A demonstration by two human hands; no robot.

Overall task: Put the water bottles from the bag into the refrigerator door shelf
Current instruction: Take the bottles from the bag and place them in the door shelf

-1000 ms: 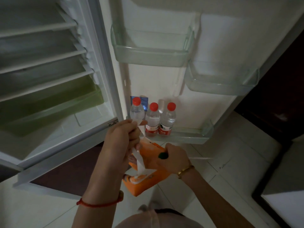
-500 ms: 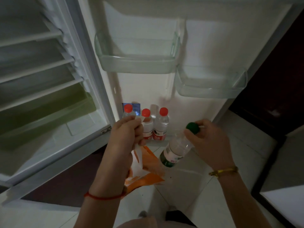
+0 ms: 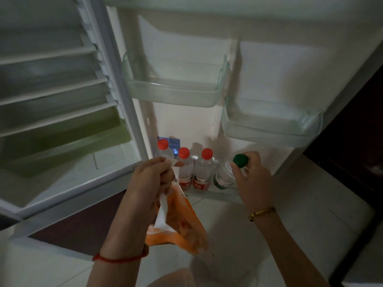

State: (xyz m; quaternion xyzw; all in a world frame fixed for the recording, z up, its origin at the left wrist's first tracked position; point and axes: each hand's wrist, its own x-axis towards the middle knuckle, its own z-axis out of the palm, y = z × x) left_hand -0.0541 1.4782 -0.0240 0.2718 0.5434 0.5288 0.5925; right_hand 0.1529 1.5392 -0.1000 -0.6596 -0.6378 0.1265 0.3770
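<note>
Green-capped bottle (image 3: 227,174): standing in bottom door shelf (image 3: 222,196), beside three red-capped bottles (image 3: 203,170).
Right hand (image 3: 251,179): fingers gripping its neck.
Left hand (image 3: 152,179): fingers clenching orange bag (image 3: 182,222).

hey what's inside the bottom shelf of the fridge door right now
The bottom door shelf holds three red-capped bottles in a row, plus a green-capped bottle gripped by the right hand. The left hand covers the leftmost bottle's lower part.

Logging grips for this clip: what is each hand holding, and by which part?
Left hand grips the orange bag by its white handle. Right hand holds the green-capped bottle at its neck, just below the cap.
</note>
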